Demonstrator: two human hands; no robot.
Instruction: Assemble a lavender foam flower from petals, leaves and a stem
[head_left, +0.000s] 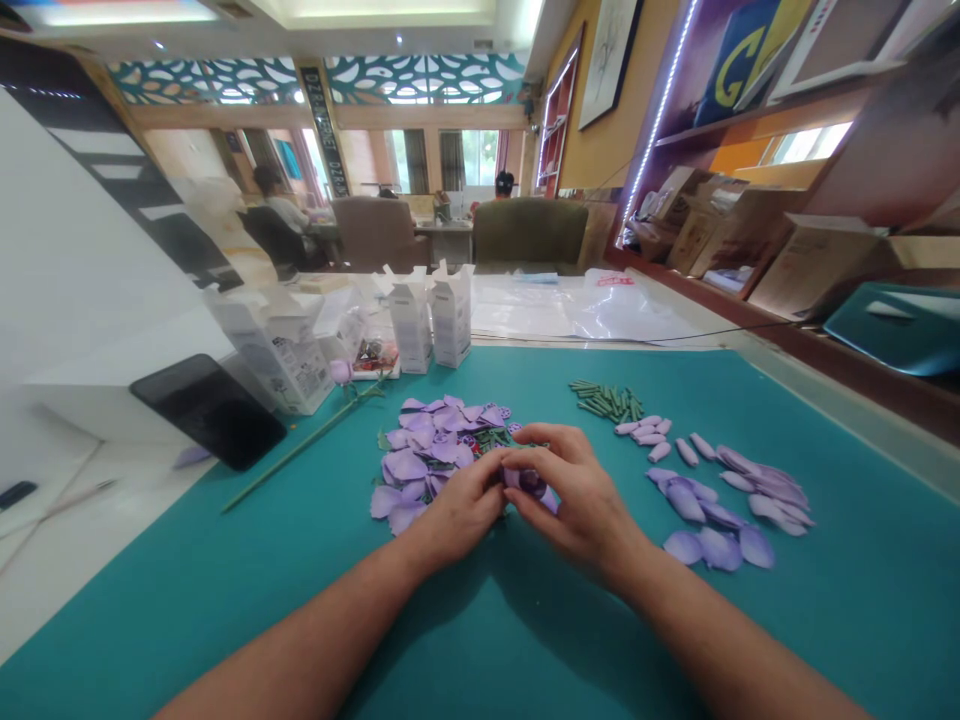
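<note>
1. I'm seeing a purple piece (529, 482) sitting between both hands' fingertips, partly hidden.
2. Right hand (581, 495) is holding it, thumb and fingers curling narrowly; left hand (466, 497) is meeting its side, pinch hidden, can't tell.
3. Thin, cupped lilac petals (407, 464) are lying heaped just beyond.
4. Smooth green mat (480, 640) is spreading underneath.

A small purple piece (527, 482) is held between the left hand (466, 500) and the right hand (583, 500) over a green mat (562, 645). Purple petals (406, 465) are heaped beside the left hand. Little green sticks (609, 398) and pale buds (646, 432) are piled to the right. A black phone (210, 410) is propped up at the left.
</note>
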